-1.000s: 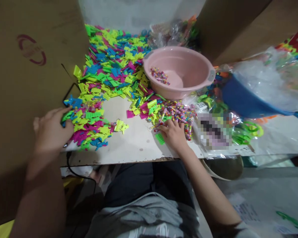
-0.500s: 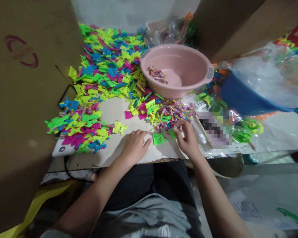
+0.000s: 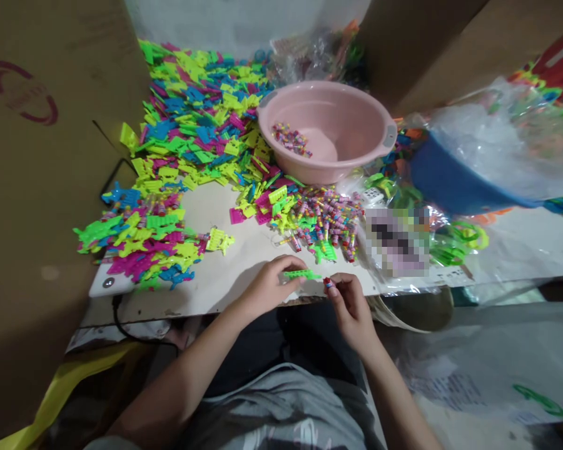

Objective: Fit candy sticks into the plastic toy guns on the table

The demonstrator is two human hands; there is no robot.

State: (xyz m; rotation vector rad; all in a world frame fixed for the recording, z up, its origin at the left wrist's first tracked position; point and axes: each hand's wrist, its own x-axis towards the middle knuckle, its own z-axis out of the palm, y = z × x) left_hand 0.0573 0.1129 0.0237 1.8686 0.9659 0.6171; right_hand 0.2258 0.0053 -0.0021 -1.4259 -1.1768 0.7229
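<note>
I am pinching the green plastic piece [image 3: 302,274] in my left hand [image 3: 267,289] at the bench [image 3: 244,262] edge; my right hand [image 3: 349,301] is nipping a small candy roll [image 3: 328,284] beside it, both gripped narrowly and kept close, apparently for fitting together.

1 head view, looks forward and down, close over table [image 3: 244,275] edge (no second view).

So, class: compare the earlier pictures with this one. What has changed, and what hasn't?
The left hand left the far-left pile, crossed to the table edge and picked up a green plastic piece. The right hand lifted a small candy from its heap. The pink basin and piles stayed.
</note>
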